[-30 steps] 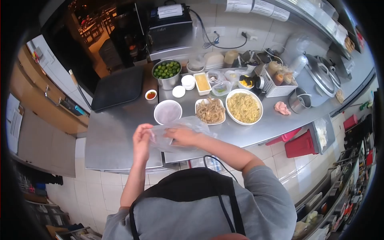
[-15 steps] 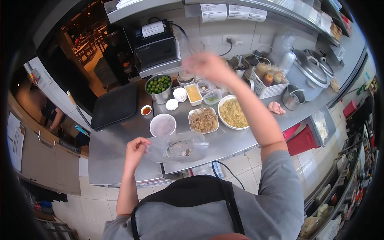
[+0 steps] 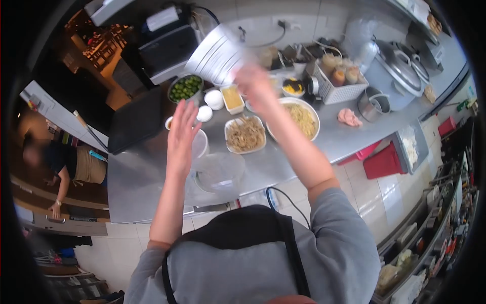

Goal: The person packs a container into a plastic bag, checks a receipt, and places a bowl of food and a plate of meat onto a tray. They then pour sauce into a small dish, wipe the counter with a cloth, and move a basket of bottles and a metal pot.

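Countertop (image 3: 135,188), white object (image 3: 214,54) in right hand (image 3: 256,87)

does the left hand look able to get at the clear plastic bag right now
Probably yes: the left hand looks empty, and the clear plastic bag lies nearby on the counter with nothing seen covering it.

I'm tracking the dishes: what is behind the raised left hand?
Behind the left hand, a white tub shows at right, a small dish at left. What the hand covers of both cannot be seen.
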Tool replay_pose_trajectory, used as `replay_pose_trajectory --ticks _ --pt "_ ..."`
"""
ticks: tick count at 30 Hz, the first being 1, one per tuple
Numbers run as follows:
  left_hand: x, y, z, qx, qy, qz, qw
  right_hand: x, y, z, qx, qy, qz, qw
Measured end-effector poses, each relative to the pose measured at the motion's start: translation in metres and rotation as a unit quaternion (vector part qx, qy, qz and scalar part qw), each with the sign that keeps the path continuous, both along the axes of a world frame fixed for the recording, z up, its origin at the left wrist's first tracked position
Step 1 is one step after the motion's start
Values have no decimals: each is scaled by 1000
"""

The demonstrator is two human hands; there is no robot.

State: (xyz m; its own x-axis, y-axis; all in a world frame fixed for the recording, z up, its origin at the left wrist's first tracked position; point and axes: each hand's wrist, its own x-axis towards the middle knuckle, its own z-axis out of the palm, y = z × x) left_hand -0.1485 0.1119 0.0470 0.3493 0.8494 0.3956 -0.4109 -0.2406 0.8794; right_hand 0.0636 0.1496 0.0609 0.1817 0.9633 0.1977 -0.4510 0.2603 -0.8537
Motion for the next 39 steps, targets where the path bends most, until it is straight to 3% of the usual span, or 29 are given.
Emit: replay_pose_trajectory --ticks 1,2,3,5,6,7,8,10,12,13,14,15,19,22,24,25,27,34,35,36,37,39 --pt "19 5 -6 -75 -46 48 995 -15 -13 -24 -14 -73 44 996" --pt "29 13 -11 -121 -67 34 990 -17 -18 -48 -24 -146 89 985" --pt "38 18 -17 -153 -74 49 984 -4 -17 -61 -33 -141 85 986" --pt "47 21 -25 -186 -79 64 977 35 -17 -85 -7 -266 -59 962" --pt "46 21 -29 -180 -69 70 979 69 -7 -110 55 -330 -235 913" --pt "44 20 -32 -175 -60 77 980 123 6 -132 69 -466 -353 809" --pt "41 21 -34 -179 -58 76 979 174 14 -152 -76 -490 -399 771" --pt "32 22 -37 -178 -1 101 979 253 20 -194 -243 -530 -466 665" --pt "31 19 -39 -184 0 110 977 301 24 -223 -351 -528 -378 675" --pt "31 17 -39 -178 19 114 977 305 32 -229 -351 -529 -375 675" --pt "32 15 -39 -172 38 118 977 310 40 -233 -395 -340 -337 784" --pt "31 13 -38 -174 38 121 977 314 47 -236 -420 -134 -281 852" --pt "19 8 -38 -184 74 136 971 326 55 -242 -467 -55 -208 858" --pt "14 3 -37 -181 77 147 969 322 38 -236 -403 31 -224 887" --pt "12 2 -38 -177 78 159 968 307 14 -237 -256 120 -285 916" --pt "12 2 -39 -182 76 164 967 306 2 -250 -258 121 -285 915" --pt "11 3 -39 -187 72 168 965 304 -20 -268 -119 167 -233 951" --pt "18 7 -42 -192 79 147 967 326 -9 -300 -331 79 -183 922" --pt "19 7 -44 -196 77 136 968 331 0 -301 -441 -293 -154 834" --pt "20 6 -45 -197 78 139 967 336 5 -305 -478 -618 -100 616" --pt "21 4 -45 -196 80 138 968 345 4 -332 -407 -661 -230 587" --pt "20 8 -51 -193 73 143 968 369 -7 -359 -254 -754 -332 507"
